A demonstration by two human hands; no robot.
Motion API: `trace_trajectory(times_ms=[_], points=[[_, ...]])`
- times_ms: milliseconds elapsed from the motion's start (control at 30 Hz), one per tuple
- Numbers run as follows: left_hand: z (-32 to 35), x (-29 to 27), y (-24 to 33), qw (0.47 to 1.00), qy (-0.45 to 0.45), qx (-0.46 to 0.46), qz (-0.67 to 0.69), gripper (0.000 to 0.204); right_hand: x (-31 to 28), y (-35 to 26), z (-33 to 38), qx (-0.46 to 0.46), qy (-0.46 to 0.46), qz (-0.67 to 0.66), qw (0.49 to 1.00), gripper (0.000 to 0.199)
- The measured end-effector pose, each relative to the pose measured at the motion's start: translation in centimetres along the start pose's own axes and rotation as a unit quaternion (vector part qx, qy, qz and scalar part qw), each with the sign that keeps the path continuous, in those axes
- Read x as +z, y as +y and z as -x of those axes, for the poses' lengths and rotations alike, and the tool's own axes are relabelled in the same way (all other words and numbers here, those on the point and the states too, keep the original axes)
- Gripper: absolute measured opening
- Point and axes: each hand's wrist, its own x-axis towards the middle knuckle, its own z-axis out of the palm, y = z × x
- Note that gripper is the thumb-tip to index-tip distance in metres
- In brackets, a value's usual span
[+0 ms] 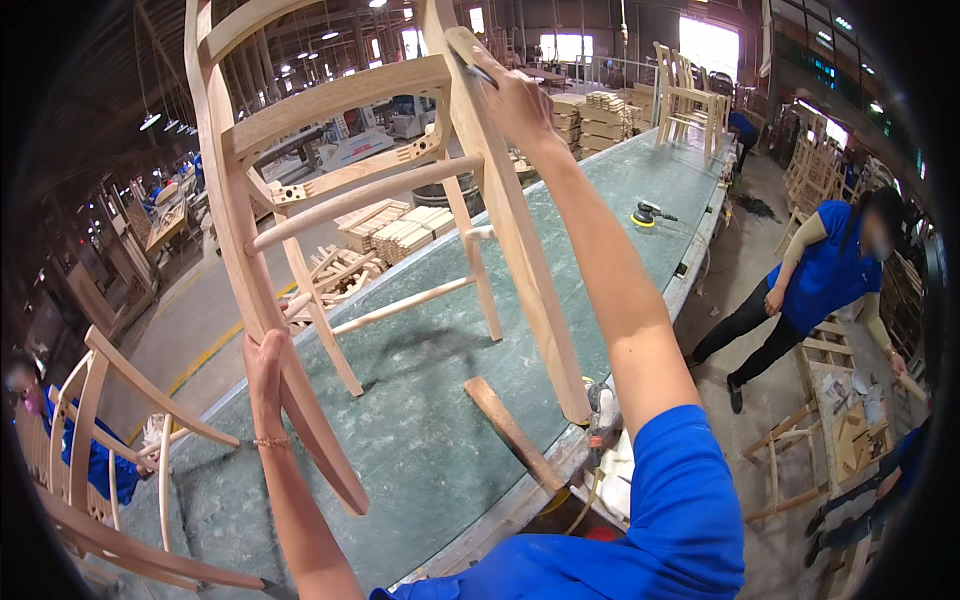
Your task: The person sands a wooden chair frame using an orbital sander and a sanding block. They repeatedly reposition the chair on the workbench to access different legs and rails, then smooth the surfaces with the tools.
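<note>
A bare wooden chair frame (340, 106) stands on the green worktable (570, 260) in front of me, its back posts towards me. My left hand (264, 362) is closed around the lower part of the left post, thumb up along the wood. Higher up and further right, my right hand (522, 108) grips a flat tan block (470, 54) against the upper right post. A dark edge shows under my fingers; the block's far side is hidden. On the tabletop near the right post's foot lies a loose wooden bar (512, 432).
A yellow-and-black orbital sander (650, 214) lies further along the table, with finished-looking chairs (690, 100) at its far end. Another chair frame (165, 390) is at left beside a person. Slat stacks (400, 235) sit beyond the table. A person in blue (832, 262) stands at right.
</note>
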Motion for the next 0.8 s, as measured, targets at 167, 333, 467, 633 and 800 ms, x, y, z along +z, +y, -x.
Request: trace_trajectory(times_ms=[167, 333, 467, 633, 800], points=[[-1.2, -2.1, -0.7, 1.0, 0.016, 0.017, -0.02, 0.046, 2.6, -0.3, 7.3, 0.039, -0.04, -0.04, 0.998, 0.046], [-0.9, -1.8, -0.7, 1.0, 0.011, 0.012, -0.024, 0.047, 2.2, 0.2, 2.6, 0.041, -0.089, -0.02, 0.995, 0.042], [-0.3, -0.1, -0.2, 0.999, 0.005, 0.033, -0.008, 0.047, 2.1, 0.1, -4.0, 0.036, -0.042, 0.013, 0.998, 0.04], [-0.2, -1.8, 0.1, 1.0, 0.018, -0.006, -0.019, 0.045, 3.6, 0.5, 5.4, 0.022, -0.011, -0.064, 0.998, 0.043], [0.8, -1.8, 0.4, 0.999, 0.036, -0.005, -0.022, 0.044, 2.3, -0.6, 4.6, 0.058, -0.089, -0.015, 0.994, 0.041]])
